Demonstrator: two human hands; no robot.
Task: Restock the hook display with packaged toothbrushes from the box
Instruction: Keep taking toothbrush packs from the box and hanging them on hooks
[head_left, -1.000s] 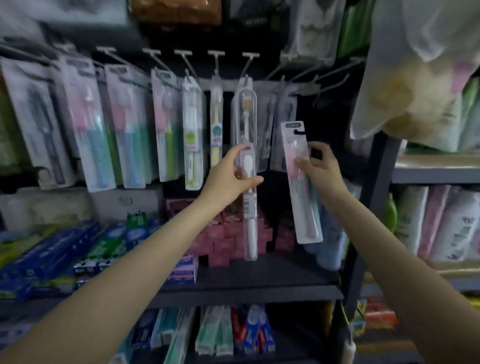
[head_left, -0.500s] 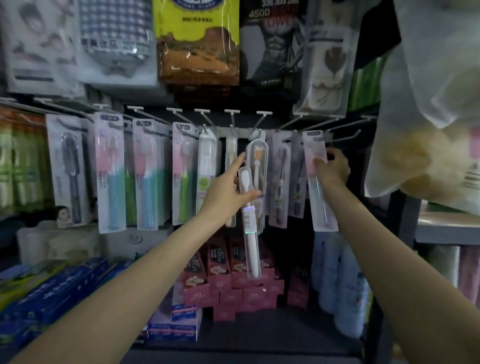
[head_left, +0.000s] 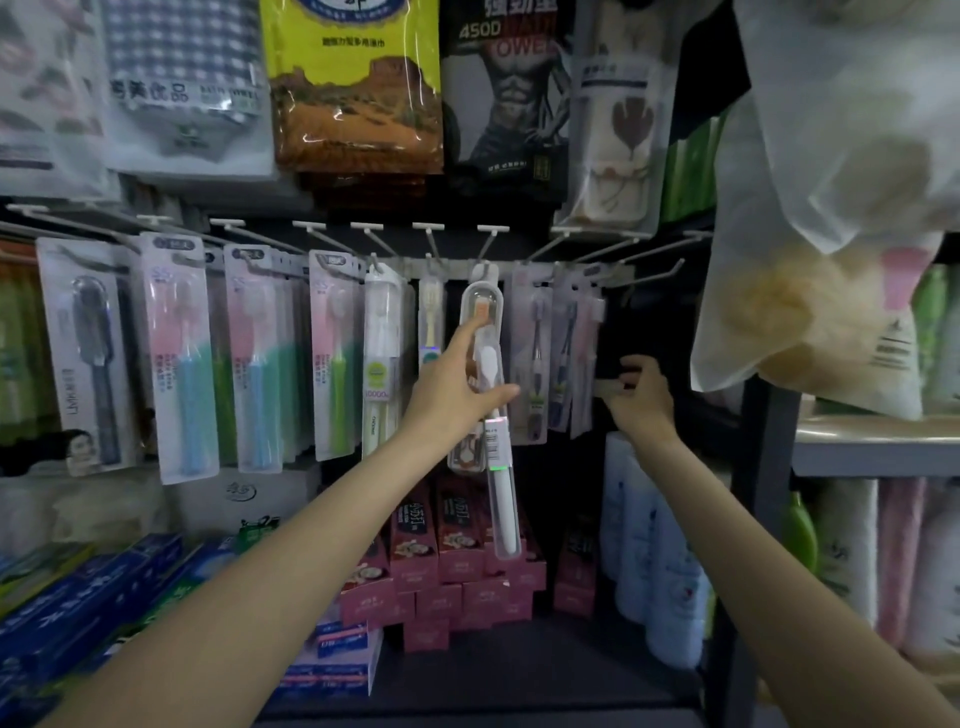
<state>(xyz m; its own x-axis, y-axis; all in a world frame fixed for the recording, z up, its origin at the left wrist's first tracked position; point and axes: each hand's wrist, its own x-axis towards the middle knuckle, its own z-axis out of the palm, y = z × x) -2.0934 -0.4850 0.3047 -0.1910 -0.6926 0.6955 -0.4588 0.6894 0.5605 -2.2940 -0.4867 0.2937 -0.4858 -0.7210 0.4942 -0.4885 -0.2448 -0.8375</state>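
Setting: a dim shop shelf unit (head_left: 763, 519) is seen, with packaged towels above and a rail of wire hooks (head_left: 519, 267) across the middle.
Far left: carded toothbrush packs (head_left: 179, 358) are hung in rows on the hooks; blue toothpaste boxes (head_left: 78, 613) lie below.
Centre: a clear-cased white toothbrush (head_left: 500, 467) is pinched by the left hand (head_left: 454, 395), thumb in front and index finger extended upward, just before a hanging case with an orange-headed brush (head_left: 483, 312).
Below centre: pink boxes (head_left: 462, 577) are stacked.
Right: the right hand (head_left: 641, 397) is curled beside the rightmost hung packs (head_left: 571, 358); a small pale piece seems to be pinched, though what it is cannot be told.
Far right: a translucent bag (head_left: 841, 218) hangs.
Supply box: not in view.
Risk: the held case could miss its hook or knock the hung case loose, since it is gripped low and swings freely.
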